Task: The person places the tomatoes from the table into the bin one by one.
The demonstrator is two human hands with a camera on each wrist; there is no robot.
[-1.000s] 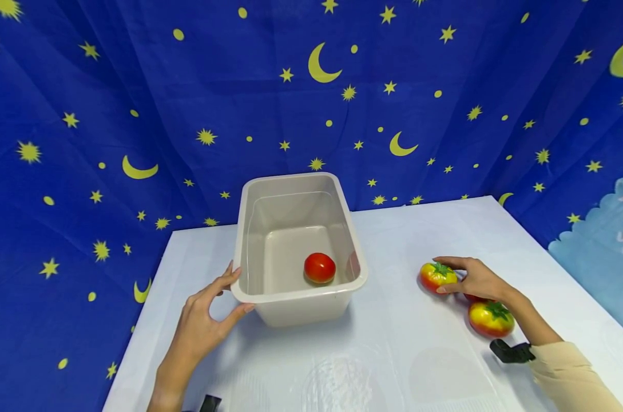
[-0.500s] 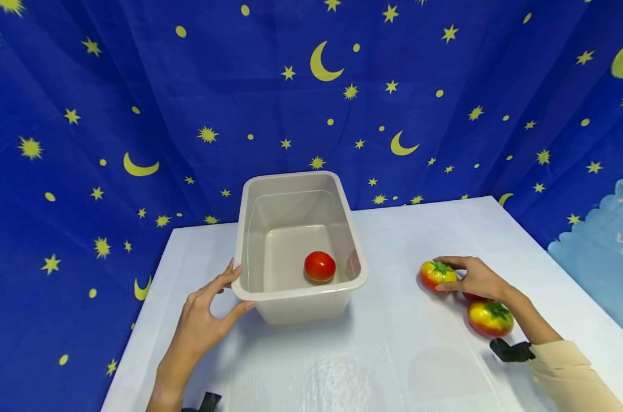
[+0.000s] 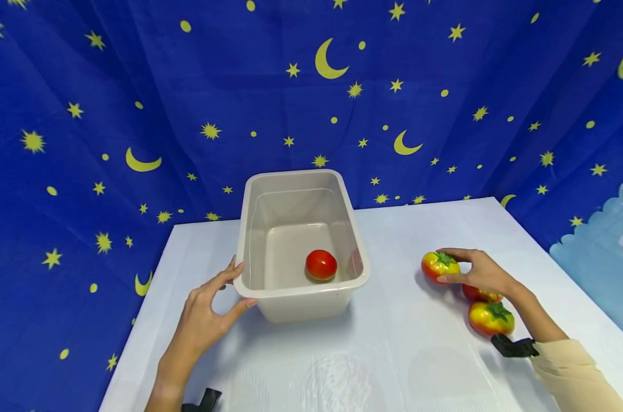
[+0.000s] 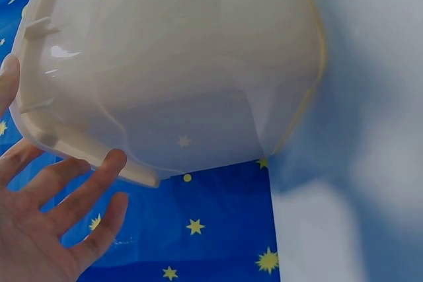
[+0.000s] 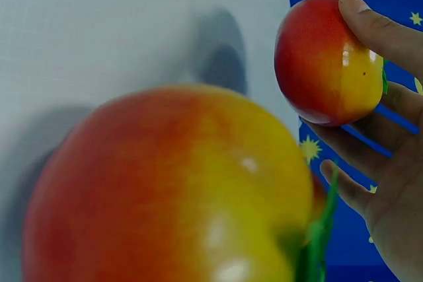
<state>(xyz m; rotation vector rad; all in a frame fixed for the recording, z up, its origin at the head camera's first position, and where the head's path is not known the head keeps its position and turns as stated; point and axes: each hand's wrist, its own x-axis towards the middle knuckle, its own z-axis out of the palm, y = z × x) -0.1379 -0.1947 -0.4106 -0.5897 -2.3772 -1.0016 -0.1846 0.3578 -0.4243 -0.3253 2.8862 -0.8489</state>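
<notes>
My right hand [image 3: 483,272] pinches a red-and-yellow toy tomato [image 3: 436,265] with a green leafy top, thumb on the near side and fingers behind it. In the right wrist view this tomato [image 5: 317,64] is raised, its shadow apart from it on the table. My left hand [image 3: 203,317] holds the near left corner of a light grey plastic bin [image 3: 303,306], thumb on the front and fingers at the left rim. The left wrist view shows the fingers [image 4: 99,186] spread along the rim. One red tomato [image 3: 321,265] lies inside the bin.
Under and beside my right wrist, two more tomatoes sit on the white table [image 3: 393,343]: a partly hidden one [image 3: 480,294] and a red-and-yellow one [image 3: 488,319]. A blue star-and-moon curtain [image 3: 270,86] hangs behind and beside the table.
My right hand has raised the tomato slightly, uncovering more of the tomato behind it. My left hand keeps its place on the bin. The head view has shifted a little.
</notes>
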